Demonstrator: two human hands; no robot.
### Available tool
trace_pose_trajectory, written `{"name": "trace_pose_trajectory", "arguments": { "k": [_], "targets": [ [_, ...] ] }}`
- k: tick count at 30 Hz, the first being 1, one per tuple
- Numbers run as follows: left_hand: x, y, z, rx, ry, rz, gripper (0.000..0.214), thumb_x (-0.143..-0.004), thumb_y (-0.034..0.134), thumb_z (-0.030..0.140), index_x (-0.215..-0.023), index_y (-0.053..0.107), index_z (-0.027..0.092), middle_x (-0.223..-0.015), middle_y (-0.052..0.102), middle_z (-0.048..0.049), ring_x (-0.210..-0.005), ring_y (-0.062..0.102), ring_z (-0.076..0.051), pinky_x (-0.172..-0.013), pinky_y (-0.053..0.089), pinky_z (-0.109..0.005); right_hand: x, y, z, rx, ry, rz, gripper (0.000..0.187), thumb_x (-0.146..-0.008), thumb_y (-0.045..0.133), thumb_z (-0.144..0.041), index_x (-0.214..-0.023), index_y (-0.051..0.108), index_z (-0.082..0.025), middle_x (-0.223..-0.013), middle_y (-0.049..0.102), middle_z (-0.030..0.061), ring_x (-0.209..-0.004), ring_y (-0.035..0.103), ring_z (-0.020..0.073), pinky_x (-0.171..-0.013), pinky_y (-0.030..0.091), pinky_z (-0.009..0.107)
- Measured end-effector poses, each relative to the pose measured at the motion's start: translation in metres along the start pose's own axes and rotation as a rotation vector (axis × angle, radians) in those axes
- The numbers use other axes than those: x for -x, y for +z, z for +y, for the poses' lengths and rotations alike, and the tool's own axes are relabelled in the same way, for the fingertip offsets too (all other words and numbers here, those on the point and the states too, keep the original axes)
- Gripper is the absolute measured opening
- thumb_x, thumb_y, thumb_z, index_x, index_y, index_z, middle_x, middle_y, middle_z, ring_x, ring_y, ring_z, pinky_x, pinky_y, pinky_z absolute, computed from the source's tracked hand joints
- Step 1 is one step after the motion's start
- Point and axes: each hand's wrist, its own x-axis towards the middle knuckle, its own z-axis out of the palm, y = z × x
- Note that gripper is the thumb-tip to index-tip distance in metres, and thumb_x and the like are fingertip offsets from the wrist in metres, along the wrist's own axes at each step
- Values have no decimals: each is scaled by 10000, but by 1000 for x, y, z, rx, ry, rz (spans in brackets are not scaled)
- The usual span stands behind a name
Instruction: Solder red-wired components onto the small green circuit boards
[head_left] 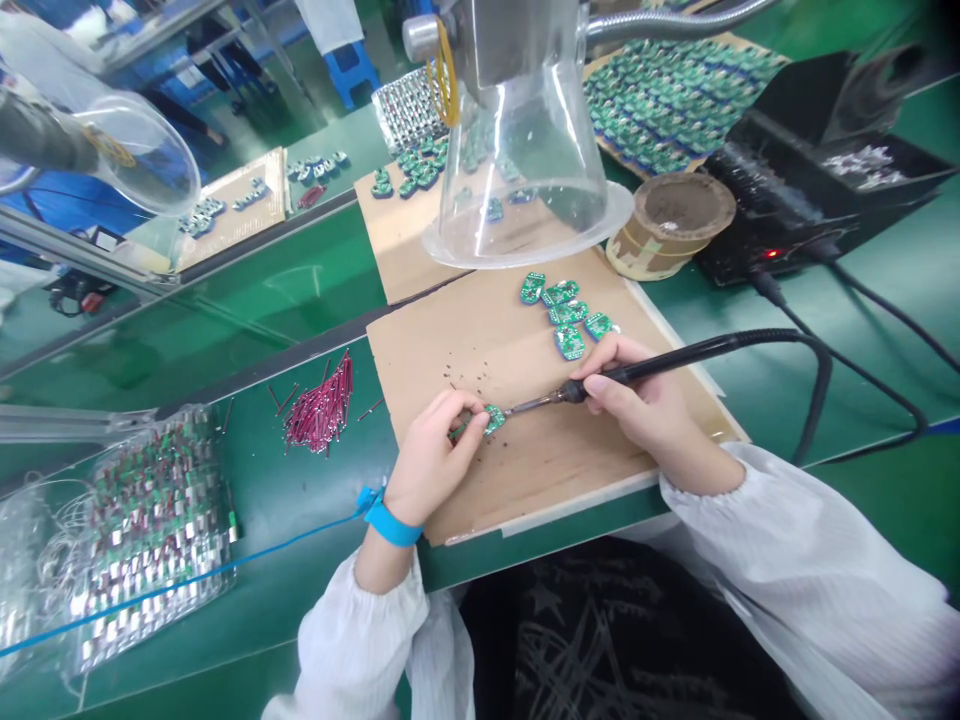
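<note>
Two hands are occupied: a green circuit board (493, 420) is pinched by the left hand (431, 465) over a cardboard sheet (570, 470), a soldering iron (675, 358) clenched by the right hand (637, 400); any slip could burn the fingers (459, 405).

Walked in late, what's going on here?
A person sits at a soldering bench. Their left hand pinches a small green circuit board over a cardboard sheet, and their right hand holds a soldering iron, its tip at the board's edge. More green boards lie just beyond, near a clear extractor hood. A blue wrist strap circles the left wrist.
</note>
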Motion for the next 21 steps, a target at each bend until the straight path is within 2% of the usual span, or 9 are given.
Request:
{"name": "trace_pose_trajectory", "arguments": {
  "k": [4,8,15,21],
  "targets": [
    [2,-2,-1,37,38,-58,132,-1048,519,285,-980,611,217,-1103,649,-49,-902,593,-167,-804,475,-315,0,0,-1,3,2,-2,185,-938,705,-395,-865,640,-238,-739,582,-3,-565,498,131,-517,358,308],
    [1,-2,1,33,56,-39,117,-1019,548,217,-932,625,210,-1156,654,-57,-1018,621,-182,-844,498,-315,-1,1,-4,80,-24,-73,201,-940,694,-415,-860,644,-237,-724,583,5,-578,494,146,-530,360,316],
    [-1,1,3,22,33,-32,97,-994,573,186,-921,629,213,-1141,662,-50,-1013,634,-179,-816,510,-300,-4,4,-9,187,-60,-104,243,-945,680,-449,-833,632,-239,-721,611,22,-622,530,173,-552,384,323],
    [0,3,4,4,30,-4,117,-991,574,164,-888,605,209,-1109,664,-37,-989,618,-171,-847,486,-305,-5,5,-10,205,-30,-116,258,-935,693,-467,-834,629,-238,-725,618,23,-628,539,171,-533,383,313]
  ]
}}
